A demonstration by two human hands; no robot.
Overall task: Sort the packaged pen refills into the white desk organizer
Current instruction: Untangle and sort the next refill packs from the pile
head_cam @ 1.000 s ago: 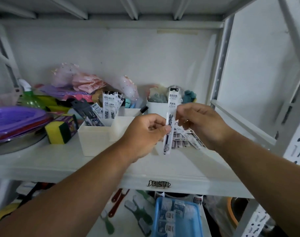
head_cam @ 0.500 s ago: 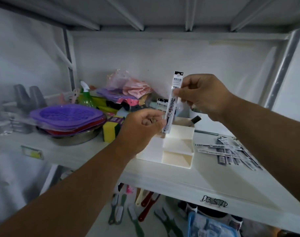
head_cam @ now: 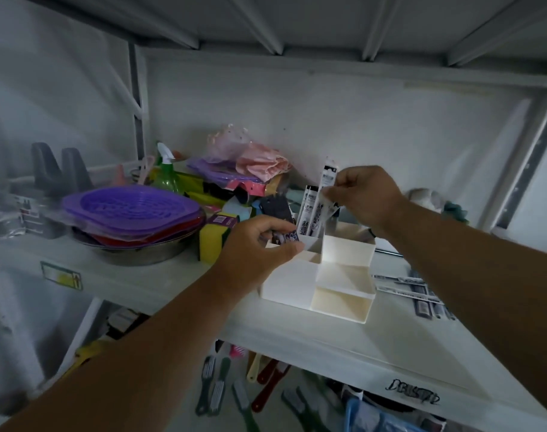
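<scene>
Presently, on the white shelf [head_cam: 160, 285]: one white desk organizer [head_cam: 320, 275], the landmark. Right hand [head_cam: 364, 194], above its rear compartment, pinches an upright packaged refill [head_cam: 323, 194], lower end among refills already standing there. Left hand [head_cam: 259, 244], at the organizer's left rim, fingers curled round a small dark-printed packet [head_cam: 289, 236]. Right of organizer: loose refill packs [head_cam: 412, 289], lying flat. Left of it: yellow sponge [head_cam: 211, 241], purple basket [head_cam: 128, 207].
</scene>
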